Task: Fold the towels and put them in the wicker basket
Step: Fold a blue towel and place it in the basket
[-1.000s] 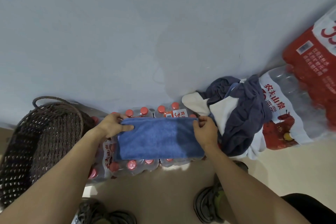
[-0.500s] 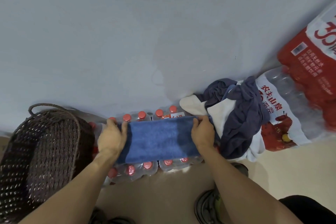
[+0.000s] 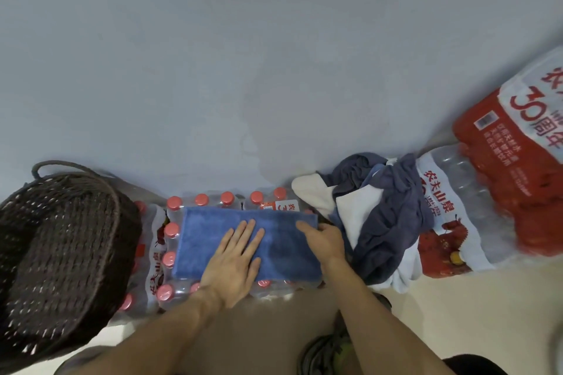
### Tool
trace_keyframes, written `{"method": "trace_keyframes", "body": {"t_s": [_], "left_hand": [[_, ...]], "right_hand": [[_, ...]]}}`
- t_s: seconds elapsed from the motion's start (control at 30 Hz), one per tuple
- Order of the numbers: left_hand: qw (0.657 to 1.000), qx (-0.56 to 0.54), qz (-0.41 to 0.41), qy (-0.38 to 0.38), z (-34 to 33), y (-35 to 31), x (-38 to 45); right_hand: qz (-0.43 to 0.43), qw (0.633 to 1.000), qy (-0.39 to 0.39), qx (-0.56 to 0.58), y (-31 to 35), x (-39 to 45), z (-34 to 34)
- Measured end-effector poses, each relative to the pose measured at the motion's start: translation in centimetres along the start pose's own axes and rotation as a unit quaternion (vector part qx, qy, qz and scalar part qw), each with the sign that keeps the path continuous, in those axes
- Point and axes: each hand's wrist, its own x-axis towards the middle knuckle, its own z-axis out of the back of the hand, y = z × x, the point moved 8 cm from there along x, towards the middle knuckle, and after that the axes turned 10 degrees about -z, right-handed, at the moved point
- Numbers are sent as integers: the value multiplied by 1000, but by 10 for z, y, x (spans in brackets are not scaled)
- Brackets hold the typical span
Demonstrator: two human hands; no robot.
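Basket (image 3: pixel 61 259) stands at lower left. Bottle pack (image 3: pixel 170 265) at lower centre carries the folded towel (image 3: pixel 207 240). Pile (image 3: pixel 377 216) lies right of it. Left hand (image 3: pixel 234 265) presses the towel, fingers straight; right hand (image 3: pixel 324 239) grips its right edge.

Single head view, close, steeply down at hands, wall ahead.

The open-topped dark brown wicker basket (image 3: pixel 58 250) at nine o'clock takes a hand from above; the crumpled navy-and-white cloth heap (image 3: pixel 380 222) blocks three o'clock.
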Motion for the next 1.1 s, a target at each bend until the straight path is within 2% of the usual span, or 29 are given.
{"method": "trace_keyframes", "body": {"t_s": [0.13, 0.27, 0.37, 0.47, 0.5, 0.57, 0.63, 0.67, 0.7, 0.73, 0.77, 0.8, 0.87, 0.9, 0.93, 0.97, 1.0, 1.07, 1.1], "left_hand": [[999, 24, 30, 21, -3, -2, 1], [998, 30, 41, 32, -2, -5, 3], [998, 7, 64, 21, -2, -8, 2], [993, -11, 79, 84, -13, -5, 2], [989, -11, 80, 126, -20, -5, 3], [985, -8, 81, 153, -24, -4, 10], [984, -43, 96, 141, -14, -4, 19], [985, -83, 114, 103, -2, -4, 22], [981, -138, 136, 28, 14, -1, 25], [964, -204, 161, -60, 32, 4, 26], [931, -282, 194, -126, 46, 10, 25], [883, -378, 233, -153, 52, 18, 24], [729, -603, 303, -118, 47, 22, 29], [654, -673, 332, -88, 43, 22, 29], [613, -703, 353, -72, 42, 24, 28], [603, -707, 363, -74, 42, 30, 26], [612, -697, 363, -90, 42, 39, 23], [689, -622, 357, -108, 39, 60, 12], [727, -573, 363, -107, 35, 71, 5]], "right_hand": [[33, 988, -15, -152, -7, -2, 3], [112, 977, -74, -168, 5, -15, 8], [133, 967, -117, -182, 0, -15, 23], [133, 957, -136, -221, -6, -14, 29], [141, 953, -144, -227, -3, -16, 29], [176, 943, -164, -229, 10, -23, 28], [212, 935, -176, -223, 30, -34, 24], [223, 933, -176, -220, 40, -39, 21], [227, 937, -168, -207, 48, -44, 16], [226, 946, -149, -178, 55, -48, 10], [221, 957, -121, -142, 60, -53, 3], [217, 966, -90, -111, 63, -59, -7], [224, 971, -35, -75, 68, -73, -30], [230, 971, -5, -63, 70, -81, -43], [236, 969, 36, -60, 71, -88, -57], [244, 963, 82, -85, 72, -95, -72], [255, 949, 128, -138, 71, -100, -89], [256, 910, 209, -250, 63, -108, -114], [243, 905, 233, -261, 60, -109, -119]]}}
